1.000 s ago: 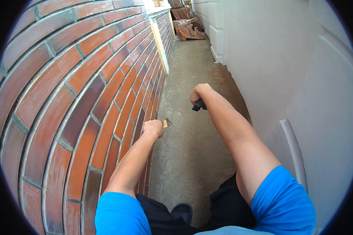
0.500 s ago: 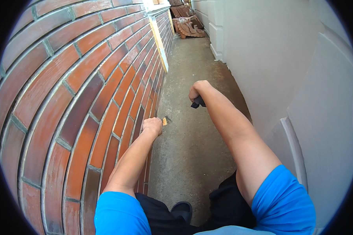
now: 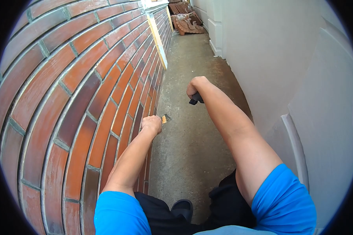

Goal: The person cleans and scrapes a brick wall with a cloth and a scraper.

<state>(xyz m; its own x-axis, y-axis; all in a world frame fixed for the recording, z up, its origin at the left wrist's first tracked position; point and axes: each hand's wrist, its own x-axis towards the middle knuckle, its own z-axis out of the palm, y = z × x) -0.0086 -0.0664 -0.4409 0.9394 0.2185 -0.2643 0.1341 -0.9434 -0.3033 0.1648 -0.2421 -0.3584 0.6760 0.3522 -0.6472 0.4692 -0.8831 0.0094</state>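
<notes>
Close beside the brick wall, my left hand is closed in a fist. From its far side sticks out a small flat piece with a tan and dark end, its other end hidden in the fist. Farther forward, over the concrete path, my right hand is bent down at the wrist, with its fingers curled. It grips a black object whose lower end shows under the palm; I cannot tell what kind of object this is.
The narrow concrete path runs between the brick wall and a pale grey wall. A light strip stands along the bricks ahead. Reddish-brown ornamental pieces are stacked at the far end. My dark sandal shows below.
The right hand has shifted slightly left and forward, with the black object still in it. The left hand keeps almost the same place. The view has tilted a little.
</notes>
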